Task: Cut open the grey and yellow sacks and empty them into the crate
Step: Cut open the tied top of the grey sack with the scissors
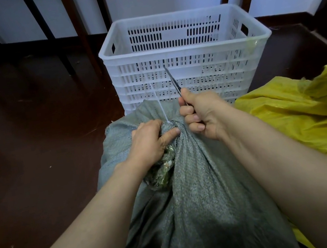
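A grey woven sack (198, 183) stands in front of me, its neck bunched and bound by a white tie (160, 102) that sticks up. My left hand (150, 141) grips the gathered neck just left of the tie. My right hand (200, 115) grips the handles of dark scissors (172, 81), whose blades point up and away over the neck. A small tear below my left hand shows greenish contents (164, 171). Beyond the sack sits the white slotted plastic crate (187, 67). A yellow sack (308, 112) lies crumpled at the right.
The floor (32, 145) is dark brown. Dark wooden legs and rails (82, 29) rise against the pale wall behind and left of the crate. A dark raised edge runs along the far right.
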### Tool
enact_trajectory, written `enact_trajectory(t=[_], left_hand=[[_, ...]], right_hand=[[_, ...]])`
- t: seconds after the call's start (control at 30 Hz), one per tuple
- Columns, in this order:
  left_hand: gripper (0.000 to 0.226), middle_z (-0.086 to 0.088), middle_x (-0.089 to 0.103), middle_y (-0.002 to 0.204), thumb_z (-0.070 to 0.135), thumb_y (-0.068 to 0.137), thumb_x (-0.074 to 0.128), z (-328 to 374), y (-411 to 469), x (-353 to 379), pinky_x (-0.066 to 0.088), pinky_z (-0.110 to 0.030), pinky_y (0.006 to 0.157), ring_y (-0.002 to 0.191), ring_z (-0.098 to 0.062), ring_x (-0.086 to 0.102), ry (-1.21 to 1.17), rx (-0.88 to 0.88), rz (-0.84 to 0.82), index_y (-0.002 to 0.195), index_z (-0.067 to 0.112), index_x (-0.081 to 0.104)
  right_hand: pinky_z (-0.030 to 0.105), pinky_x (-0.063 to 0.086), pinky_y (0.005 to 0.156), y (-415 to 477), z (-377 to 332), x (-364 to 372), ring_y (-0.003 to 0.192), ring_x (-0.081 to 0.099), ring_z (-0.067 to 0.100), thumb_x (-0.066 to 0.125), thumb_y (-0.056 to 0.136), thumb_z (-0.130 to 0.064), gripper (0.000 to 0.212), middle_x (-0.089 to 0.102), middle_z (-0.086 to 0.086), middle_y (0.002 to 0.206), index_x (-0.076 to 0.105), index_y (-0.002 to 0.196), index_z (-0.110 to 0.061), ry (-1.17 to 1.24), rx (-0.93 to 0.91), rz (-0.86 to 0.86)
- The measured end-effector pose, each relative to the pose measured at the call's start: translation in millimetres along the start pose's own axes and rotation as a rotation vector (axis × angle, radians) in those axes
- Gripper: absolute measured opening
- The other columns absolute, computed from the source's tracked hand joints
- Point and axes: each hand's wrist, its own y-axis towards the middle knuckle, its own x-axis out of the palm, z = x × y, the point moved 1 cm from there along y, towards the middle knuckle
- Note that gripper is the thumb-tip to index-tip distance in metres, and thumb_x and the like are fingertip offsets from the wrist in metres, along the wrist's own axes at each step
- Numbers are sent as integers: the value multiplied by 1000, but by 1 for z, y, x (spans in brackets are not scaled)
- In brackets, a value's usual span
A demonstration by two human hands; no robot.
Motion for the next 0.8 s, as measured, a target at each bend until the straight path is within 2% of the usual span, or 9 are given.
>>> enact_trajectory(t=[0.17, 0.27, 0.33, 0.4, 0.47, 0.57, 0.7, 0.77, 0.8], left_hand=[[49, 4, 34, 63, 56, 83, 56, 3, 1, -3, 24, -35, 67, 71, -20, 37, 25, 4, -11, 62, 21, 30], [48, 5, 35, 63, 55, 80, 61, 5, 0, -5, 26, -35, 66, 71, -20, 37, 28, 10, -24, 64, 18, 36], [44, 5, 39, 66, 54, 78, 65, 6, -1, -6, 28, -34, 68, 75, -22, 41, 22, 18, -32, 74, 13, 48], [48, 1, 50, 76, 53, 74, 68, 7, -2, -8, 31, -34, 71, 83, -24, 46, 34, 23, -39, 89, 9, 58], [51, -1, 56, 83, 52, 71, 72, 8, -4, -8, 32, -34, 74, 88, -23, 48, 40, 15, -41, 96, 9, 61], [49, 4, 52, 82, 50, 68, 76, 9, -8, -10, 32, -33, 73, 90, -24, 49, 17, 3, -48, 96, 13, 62], [59, 1, 58, 104, 51, 65, 78, 17, -4, -18, 30, -32, 86, 106, -21, 49, 63, -21, -58, 112, 21, 60], [62, 5, 50, 109, 52, 66, 76, 26, 0, -28, 23, -29, 85, 107, -13, 40, 121, -36, -27, 118, 26, 53], [56, 6, 45, 107, 49, 68, 74, 33, 1, -35, 22, -28, 84, 104, -11, 35, 108, -13, 45, 114, 26, 51]], right_hand=[[16, 27, 34, -2, 3, 6, 38, 34, 9, 38, 100, -40, 33, 43, 1, 58, 48, 83, -13, -242, -109, 113], [19, 29, 35, 2, 8, 5, 47, 38, 11, 50, 92, -51, 38, 42, -1, 65, 45, 96, -14, -478, -179, 143], [20, 32, 38, 6, 19, 0, 53, 41, 12, 62, 86, -45, 34, 45, -1, 72, 44, 82, -17, -605, -216, 164], [23, 34, 48, 11, 31, -8, 61, 43, 14, 70, 83, -32, 34, 47, 2, 80, 40, 73, -20, -665, -250, 197], [24, 33, 51, 16, 39, -14, 60, 42, 13, 71, 82, -21, 34, 48, 6, 80, 39, 71, -19, -649, -244, 204], [28, 32, 50, 19, 44, -18, 55, 40, 14, 72, 81, -14, 35, 46, 3, 70, 40, 71, -19, -600, -225, 182], [36, 41, 62, 19, 42, -20, 66, 48, 19, 73, 79, -9, 37, 47, 2, 66, 40, 65, -19, -558, -296, 225], [31, 41, 56, 19, 40, -20, 62, 46, 18, 71, 80, -7, 38, 45, 2, 64, 39, 65, -19, -487, -302, 242], [26, 37, 49, 19, 39, -19, 56, 42, 16, 71, 80, -6, 39, 43, 0, 62, 38, 64, -20, -459, -295, 251]])
